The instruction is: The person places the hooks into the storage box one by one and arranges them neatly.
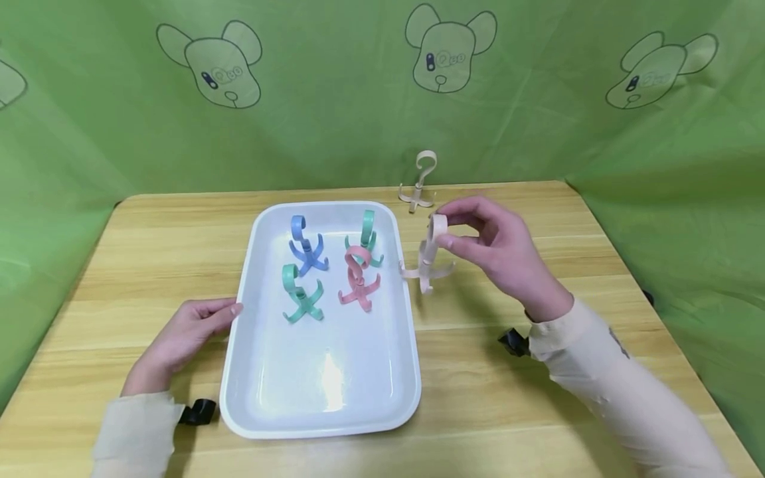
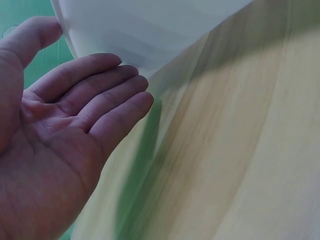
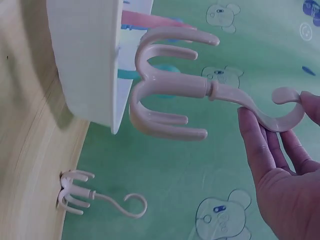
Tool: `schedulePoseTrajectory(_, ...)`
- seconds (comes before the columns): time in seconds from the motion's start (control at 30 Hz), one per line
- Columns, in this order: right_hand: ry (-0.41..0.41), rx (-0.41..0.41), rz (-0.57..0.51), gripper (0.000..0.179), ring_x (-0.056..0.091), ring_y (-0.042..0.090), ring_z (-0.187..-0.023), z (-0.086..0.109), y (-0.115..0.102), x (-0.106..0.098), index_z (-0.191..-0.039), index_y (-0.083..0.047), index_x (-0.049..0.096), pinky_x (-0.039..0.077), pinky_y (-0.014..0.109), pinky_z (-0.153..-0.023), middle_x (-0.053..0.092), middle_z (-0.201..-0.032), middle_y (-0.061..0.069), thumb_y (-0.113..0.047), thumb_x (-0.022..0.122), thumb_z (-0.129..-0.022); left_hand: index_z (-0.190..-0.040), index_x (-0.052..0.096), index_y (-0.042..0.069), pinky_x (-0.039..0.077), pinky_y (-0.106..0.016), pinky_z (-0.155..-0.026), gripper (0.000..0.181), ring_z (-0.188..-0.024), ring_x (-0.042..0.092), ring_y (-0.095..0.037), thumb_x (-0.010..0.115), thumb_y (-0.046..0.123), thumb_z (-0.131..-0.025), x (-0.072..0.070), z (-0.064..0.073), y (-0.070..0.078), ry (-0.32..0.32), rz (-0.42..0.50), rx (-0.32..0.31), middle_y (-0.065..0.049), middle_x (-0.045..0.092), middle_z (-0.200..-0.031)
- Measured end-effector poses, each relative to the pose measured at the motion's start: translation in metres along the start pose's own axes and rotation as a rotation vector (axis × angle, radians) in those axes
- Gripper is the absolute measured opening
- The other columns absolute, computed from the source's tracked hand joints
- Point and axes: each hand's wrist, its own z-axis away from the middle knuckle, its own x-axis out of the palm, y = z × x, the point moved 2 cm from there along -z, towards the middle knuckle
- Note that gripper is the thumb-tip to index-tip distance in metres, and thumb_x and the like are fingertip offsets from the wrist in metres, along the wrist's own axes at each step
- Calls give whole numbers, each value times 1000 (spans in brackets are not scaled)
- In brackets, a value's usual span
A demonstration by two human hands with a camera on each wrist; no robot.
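My right hand [image 1: 499,245] pinches a pale pink four-pronged rotating hook hanger [image 3: 175,84] by its curved top. The hanger's prongs point outward close beside the right rim of a white tray [image 1: 331,426], which they overlap in the head view. At the tray's left edge, my left hand [image 1: 188,332] holds the rim, thumb over it and nearly straight fingers [image 2: 115,120] along the outer wall. Inside the tray stand a blue hanger [image 1: 307,255], a pink hanger [image 1: 360,289], a front green hanger [image 1: 303,302] and a back green hanger [image 1: 367,229].
Another pale hanger [image 1: 416,192] stands upright at the table's back edge, behind my right hand. The wooden table [image 1: 490,411] is bordered by a green curtain [image 1: 335,133] printed with bear heads. Black wrist-camera mounts sit by both sleeves.
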Motion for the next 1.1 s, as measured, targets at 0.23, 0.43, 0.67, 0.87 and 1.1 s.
schedulePoseTrajectory(0.23,-67,23,-42,30,60,29,-103,7,-7,16,-113,12,59,56,35,-82,60,-114,20,17,65,-84,-128,55,-15,53,-28,-86,46,-101,66,-11,55,24,-103,0,-1,-1,-3,-6,5,-27,61,-123)
schedulePoseTrajectory(0.43,-124,50,-50,32,62,33,-103,10,-10,28,-115,10,59,56,38,-82,59,-116,19,17,66,-84,-128,55,-15,54,-29,-85,46,-100,66,-12,55,24,-103,1,1,-1,2,-1,3,-27,62,-122)
schedulePoseTrajectory(0.67,-199,74,-99,34,60,34,-108,14,-12,42,-117,8,59,56,42,-82,59,-118,18,15,67,-85,-127,56,-15,54,-28,-85,46,-100,66,-11,55,24,-103,1,0,-1,9,-11,5,-26,62,-121)
schedulePoseTrajectory(0.87,-242,87,-70,40,60,30,-109,13,-11,55,-122,6,58,57,40,-81,60,-120,15,13,70,-84,-128,56,-13,53,-27,-86,49,-103,65,-10,56,28,-102,0,-3,1,2,-25,7,-25,62,-123)
schedulePoseTrajectory(1.1,-358,63,-32,36,59,25,-106,13,-10,74,-120,2,63,56,38,-83,60,-115,9,7,73,-85,-128,55,-13,53,-27,-86,49,-102,65,-9,55,29,-103,0,-1,1,9,-52,6,-25,61,-123)
